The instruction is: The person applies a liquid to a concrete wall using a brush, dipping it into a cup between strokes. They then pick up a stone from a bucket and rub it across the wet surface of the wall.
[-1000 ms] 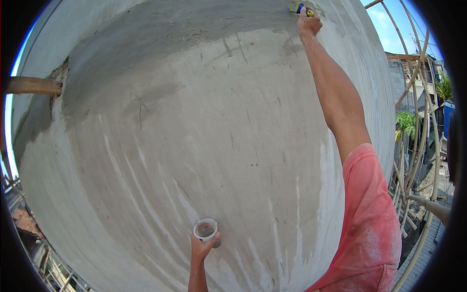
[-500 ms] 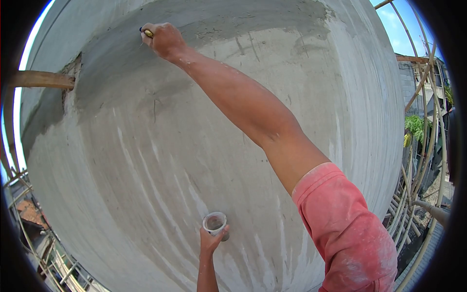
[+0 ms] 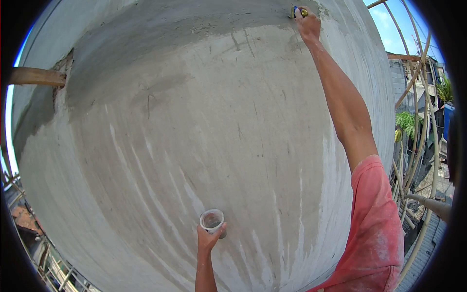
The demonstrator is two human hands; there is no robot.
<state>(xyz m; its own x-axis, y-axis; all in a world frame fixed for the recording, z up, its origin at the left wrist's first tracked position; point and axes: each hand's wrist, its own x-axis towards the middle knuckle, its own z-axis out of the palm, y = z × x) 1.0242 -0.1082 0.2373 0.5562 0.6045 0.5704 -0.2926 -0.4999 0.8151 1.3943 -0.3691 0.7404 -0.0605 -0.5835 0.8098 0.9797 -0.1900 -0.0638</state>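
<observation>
My right hand (image 3: 309, 23) is raised high against the wall at the top right, fingers closed around what looks like a paintbrush (image 3: 304, 13). Its handle is yellow with some blue, and the working end by the wall is too small to make out clearly. Low in the middle, my left hand (image 3: 209, 238) grips a clear plastic cup (image 3: 212, 220), mouth tilted toward me, with greyish contents. The grey plastered wall (image 3: 219, 126) fills most of the view. A darker, damp-looking band (image 3: 194, 22) runs across its top, and pale drip streaks mark its lower part.
A wooden beam (image 3: 36, 76) enters a broken hole in the wall at left. Bamboo scaffolding (image 3: 421, 121) stands at right, with a thick pole (image 3: 430, 205) jutting toward the wall. More poles and rooftops lie far below at lower left.
My right hand has swept with the brush from the upper left of the wall to the upper right. My left hand keeps the cup in nearly the same place.
</observation>
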